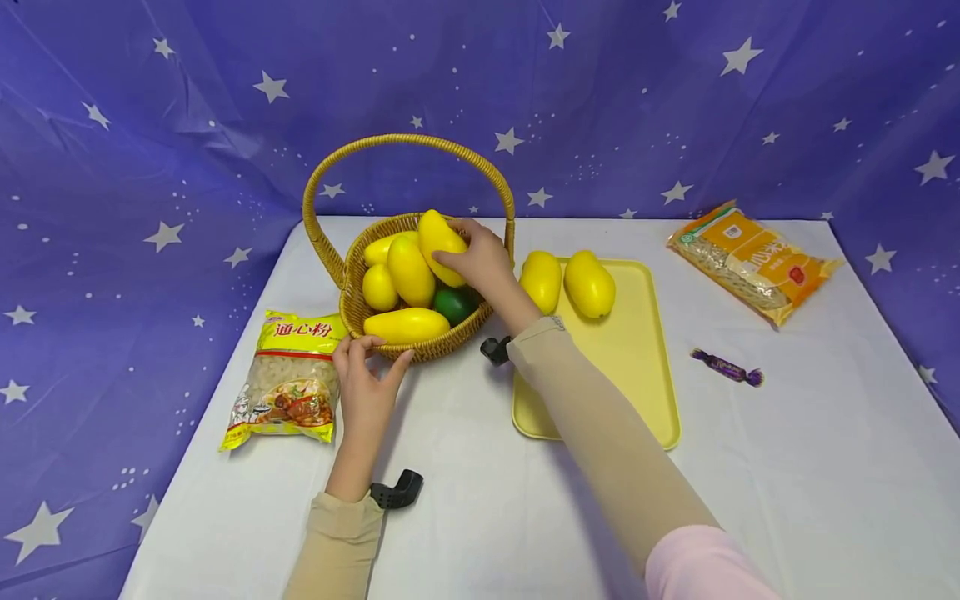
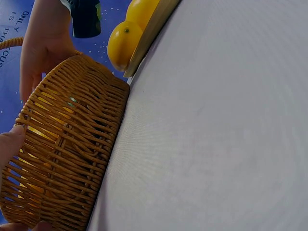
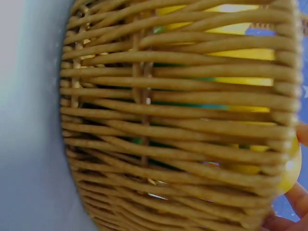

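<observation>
A wicker basket (image 1: 450, 342) with a tall arched handle holds several yellow mangoes (image 1: 411, 271) and a dark green fruit (image 1: 454, 305). With thumb and fingers, my right hand (image 1: 483, 260) grips one yellow mango (image 1: 438, 246) over the right side of the basket. My left hand (image 1: 367, 385) holds the basket's front-left rim; in the left wrist view its thumb (image 2: 10, 143) lies against the wicker. Seen from the right wrist, the basket's woven side (image 3: 183, 115) fills most of the picture, and the gripped mango (image 3: 291, 168) shows just past the rim.
Two more mangoes (image 1: 589, 285) lie on a yellow tray (image 1: 630, 375) right of the basket. A yellow bag of pasta (image 1: 288, 379) lies at the left, an orange bag (image 1: 753, 260) at the back right. Near the tray is a purple wrapped candy (image 1: 727, 367).
</observation>
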Tool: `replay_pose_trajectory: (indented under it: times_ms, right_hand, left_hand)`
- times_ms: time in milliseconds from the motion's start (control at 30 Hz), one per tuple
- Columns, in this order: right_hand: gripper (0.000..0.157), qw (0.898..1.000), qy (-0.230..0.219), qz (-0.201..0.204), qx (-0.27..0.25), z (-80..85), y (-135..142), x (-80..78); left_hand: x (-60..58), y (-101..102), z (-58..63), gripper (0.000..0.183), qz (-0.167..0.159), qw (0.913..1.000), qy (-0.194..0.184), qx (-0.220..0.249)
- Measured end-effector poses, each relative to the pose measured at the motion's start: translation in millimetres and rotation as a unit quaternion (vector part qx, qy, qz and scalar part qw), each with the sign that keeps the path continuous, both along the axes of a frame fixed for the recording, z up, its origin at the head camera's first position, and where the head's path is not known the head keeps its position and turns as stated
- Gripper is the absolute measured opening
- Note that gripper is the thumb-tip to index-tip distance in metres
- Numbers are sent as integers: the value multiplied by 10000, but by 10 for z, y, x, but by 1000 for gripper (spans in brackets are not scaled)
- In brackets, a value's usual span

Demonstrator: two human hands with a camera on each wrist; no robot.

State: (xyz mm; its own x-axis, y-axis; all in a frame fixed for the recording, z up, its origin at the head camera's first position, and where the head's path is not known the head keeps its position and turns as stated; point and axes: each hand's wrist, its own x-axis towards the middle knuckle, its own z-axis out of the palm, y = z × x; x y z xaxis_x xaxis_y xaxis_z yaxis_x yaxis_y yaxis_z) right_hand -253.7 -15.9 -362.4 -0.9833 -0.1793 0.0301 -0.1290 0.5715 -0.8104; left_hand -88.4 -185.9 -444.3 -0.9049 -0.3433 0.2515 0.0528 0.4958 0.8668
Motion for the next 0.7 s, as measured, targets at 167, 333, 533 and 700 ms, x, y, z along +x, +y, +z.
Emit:
replay_pose_trajectory:
  times_ms: [167,333,533,700]
  right_hand:
    - [61,9995,33,-22,-316,56,58,86]
    - [59,9961,48,161,-871,114,214,221]
    - [60,9915,-100,447,-1219,210,392,458]
    - [57,9891,-278,462,-1371,248,658,699]
  left_hand:
    - [1,-3,1,41,-26,10000,-40,19]
    - [-6,23,15,43,-10,9999,-126,49]
    - [24,4,8,45,54,9997,-224,125]
    - [23,20,15,44,0,9997,-184,157]
